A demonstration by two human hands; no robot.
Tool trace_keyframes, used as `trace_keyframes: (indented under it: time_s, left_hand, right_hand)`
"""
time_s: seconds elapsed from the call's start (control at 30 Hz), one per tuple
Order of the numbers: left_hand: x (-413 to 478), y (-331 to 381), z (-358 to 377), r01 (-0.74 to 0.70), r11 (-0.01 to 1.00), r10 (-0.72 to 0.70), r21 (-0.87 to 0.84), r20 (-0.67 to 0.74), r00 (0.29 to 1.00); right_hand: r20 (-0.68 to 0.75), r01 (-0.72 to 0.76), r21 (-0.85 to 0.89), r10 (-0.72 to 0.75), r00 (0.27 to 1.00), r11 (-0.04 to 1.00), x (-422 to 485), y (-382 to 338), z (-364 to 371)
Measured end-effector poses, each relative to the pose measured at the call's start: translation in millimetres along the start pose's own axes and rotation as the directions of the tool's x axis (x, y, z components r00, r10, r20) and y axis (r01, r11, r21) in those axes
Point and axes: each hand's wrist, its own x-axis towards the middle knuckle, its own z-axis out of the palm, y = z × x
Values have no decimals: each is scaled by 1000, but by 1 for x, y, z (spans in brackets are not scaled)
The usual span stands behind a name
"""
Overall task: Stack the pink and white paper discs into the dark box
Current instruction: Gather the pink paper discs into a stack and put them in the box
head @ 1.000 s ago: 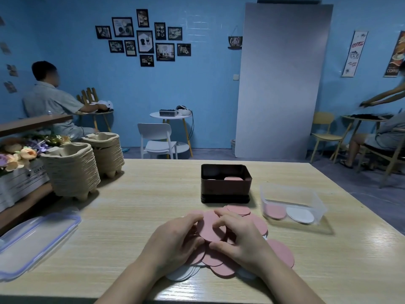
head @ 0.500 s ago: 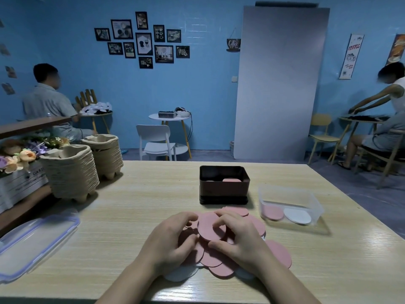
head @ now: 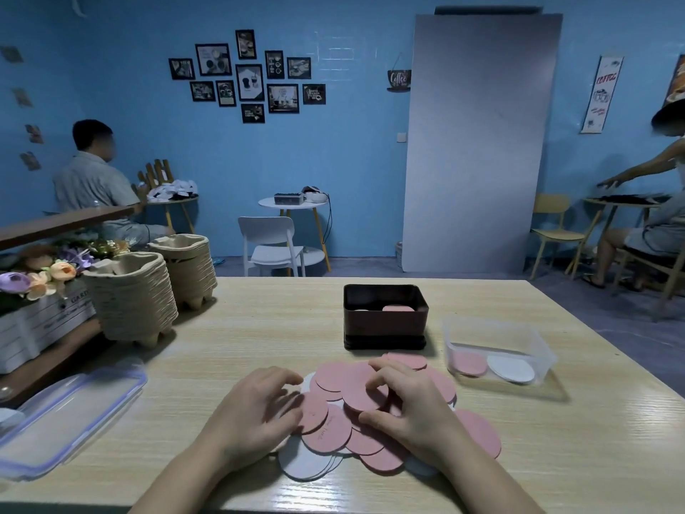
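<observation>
A loose pile of pink and white paper discs (head: 335,434) lies on the wooden table near its front edge. My right hand (head: 411,406) pinches one pink disc (head: 361,393) between thumb and fingers, tilted up off the pile. My left hand (head: 255,409) rests on the pile's left side with fingers spread on the discs. The dark box (head: 385,326) stands just behind the pile, open, with a pink disc and a white disc showing inside.
A clear plastic tub (head: 500,350) with a pink and a white disc sits right of the box. Its lid (head: 70,409) lies at the left front. Two stacks of pulp trays (head: 137,302) stand at the back left, next to flowers. People sit in the room behind.
My left hand has let go of the pink disc and slid left onto the pile. My right hand still holds the disc. The view has tilted slightly.
</observation>
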Motion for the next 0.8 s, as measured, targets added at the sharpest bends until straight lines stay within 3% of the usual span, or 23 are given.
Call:
trace_keyframes:
  time_s: [0.23, 0.47, 0.8]
  left_hand:
    - [-4, 1, -3, 0, 1000, -2, 24, 89, 996]
    - [-8, 3, -3, 3, 1000, -4, -9, -30, 1000]
    - [17, 34, 18, -166, 986, 166, 25, -14, 986]
  right_hand:
    - [1, 9, -5, -9, 1000, 1000, 1, 2, 2]
    - [-5, 13, -6, -13, 1000, 1000, 0, 2, 2]
    - [14, 14, -26, -14, 1000, 1000, 0, -1, 0]
